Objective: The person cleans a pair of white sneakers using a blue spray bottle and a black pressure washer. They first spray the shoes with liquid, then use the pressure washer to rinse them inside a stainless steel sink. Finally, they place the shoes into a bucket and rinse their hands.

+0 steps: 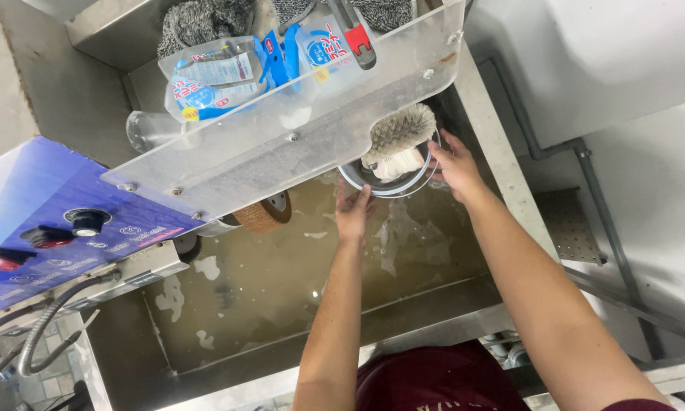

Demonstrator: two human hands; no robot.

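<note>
Head camera looks down into a steel sink point(297, 365) that is full of cloudy brown water with some foam on top. Both bare arms reach forward over the water to a clear glass bowl point(392, 185), which is at the far side of the sink, just under the edge of a transparent plastic shelf point(281, 137). The left hand point(352, 209) holds the near rim of the bowl, fingers closed on it. The right hand point(455, 164) grips the right side of the rim, fingers wrapped around the edge. A round bristle brush point(400, 131) stands just above the bowl, and its pale bristles go down inside it. To the left, under the shelf, a brown roller brush point(265, 213) is near the water surface. On the shelf lie refill pouches of soap point(213, 76), blue and white, and grey scrub pads point(202, 19) behind them. At the left edge is a blue control panel point(53, 221) with round buttons.
</note>
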